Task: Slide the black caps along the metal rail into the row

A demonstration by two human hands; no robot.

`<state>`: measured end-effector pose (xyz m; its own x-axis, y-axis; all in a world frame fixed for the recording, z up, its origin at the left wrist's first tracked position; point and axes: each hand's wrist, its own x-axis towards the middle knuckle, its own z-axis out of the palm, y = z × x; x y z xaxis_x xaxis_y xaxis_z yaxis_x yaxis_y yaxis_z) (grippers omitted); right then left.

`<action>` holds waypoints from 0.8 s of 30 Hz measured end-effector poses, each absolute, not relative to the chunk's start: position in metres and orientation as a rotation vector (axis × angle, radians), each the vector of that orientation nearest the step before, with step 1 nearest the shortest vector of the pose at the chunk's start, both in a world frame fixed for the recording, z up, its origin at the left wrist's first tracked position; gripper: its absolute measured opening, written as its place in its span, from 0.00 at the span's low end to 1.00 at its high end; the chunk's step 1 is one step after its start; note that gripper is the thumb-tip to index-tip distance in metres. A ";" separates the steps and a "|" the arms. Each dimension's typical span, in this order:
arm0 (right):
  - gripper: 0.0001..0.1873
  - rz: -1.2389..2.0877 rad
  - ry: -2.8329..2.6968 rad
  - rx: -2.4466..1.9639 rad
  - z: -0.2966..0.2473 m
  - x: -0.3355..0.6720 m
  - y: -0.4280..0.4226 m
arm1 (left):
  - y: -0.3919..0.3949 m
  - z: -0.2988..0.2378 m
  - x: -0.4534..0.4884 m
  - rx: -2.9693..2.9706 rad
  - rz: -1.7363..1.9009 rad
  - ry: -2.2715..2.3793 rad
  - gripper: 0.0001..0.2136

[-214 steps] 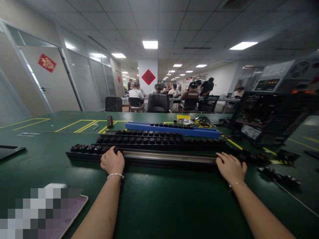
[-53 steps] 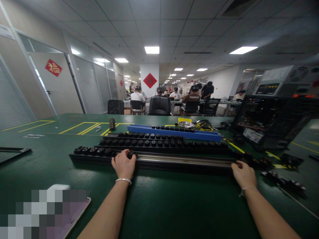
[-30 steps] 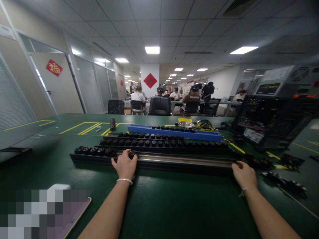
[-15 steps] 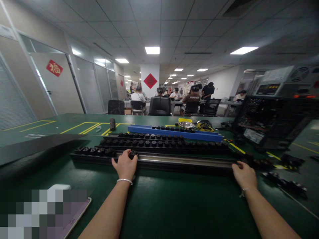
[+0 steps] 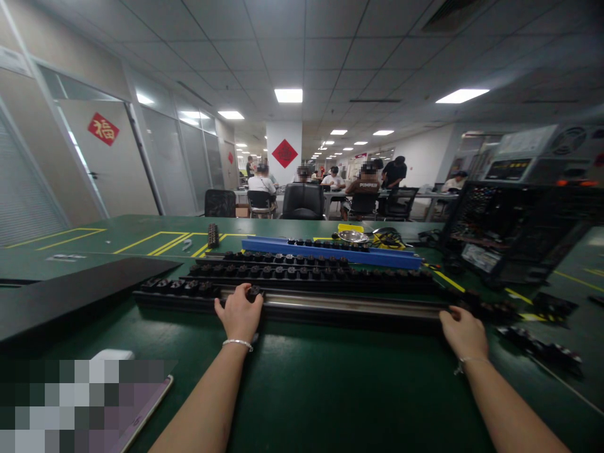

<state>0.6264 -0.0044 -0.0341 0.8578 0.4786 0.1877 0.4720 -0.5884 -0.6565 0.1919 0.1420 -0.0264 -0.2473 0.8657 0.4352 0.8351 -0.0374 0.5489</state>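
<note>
A long black rail (image 5: 358, 307) with a shiny metal channel lies across the table before me. Several black round blocks (image 5: 191, 286) sit in a row along its left end. My left hand (image 5: 240, 313) is closed over the channel, right of that row, its fingers around a single black round block (image 5: 253, 292). At the rail's right end, my right hand (image 5: 464, 331) grips the rail with bent fingers; the fingertips are partly hidden. Behind it lies another black rail (image 5: 302, 273) filled with similar blocks.
A blue rail (image 5: 387, 258) with black blocks lies farther back, near a metal dish (image 5: 353, 236). An opened computer case (image 5: 500, 233) stands at right, loose black parts (image 5: 540, 349) before it. A black sheet (image 5: 70, 296) and a phone (image 5: 141, 409) lie at left. People sit beyond.
My left hand has shifted slightly to the right along the rail with the round block. The black sheet at left has changed position and now looks flatter. My right hand stays put.
</note>
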 end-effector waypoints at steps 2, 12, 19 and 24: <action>0.28 0.015 -0.678 -2.292 -0.034 0.627 -0.004 | 0.142 -0.026 0.192 1.907 1.171 2.146 0.15; 0.31 0.045 -0.676 -2.319 -0.032 0.625 -0.004 | 0.141 -0.025 0.194 1.931 1.145 2.133 0.15; 0.29 0.050 -0.653 -2.303 -0.033 0.627 -0.004 | 0.141 -0.027 0.195 1.943 1.173 2.112 0.15; 0.30 0.050 -0.661 -2.306 -0.031 0.623 -0.005 | 0.143 -0.030 0.195 1.959 1.222 2.079 0.15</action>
<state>0.6232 -0.0051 -0.0311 0.8675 0.4739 0.1513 0.4458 -0.6054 -0.6594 0.1950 0.1426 -0.0302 -0.2046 0.8573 0.4724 0.8300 -0.1039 0.5480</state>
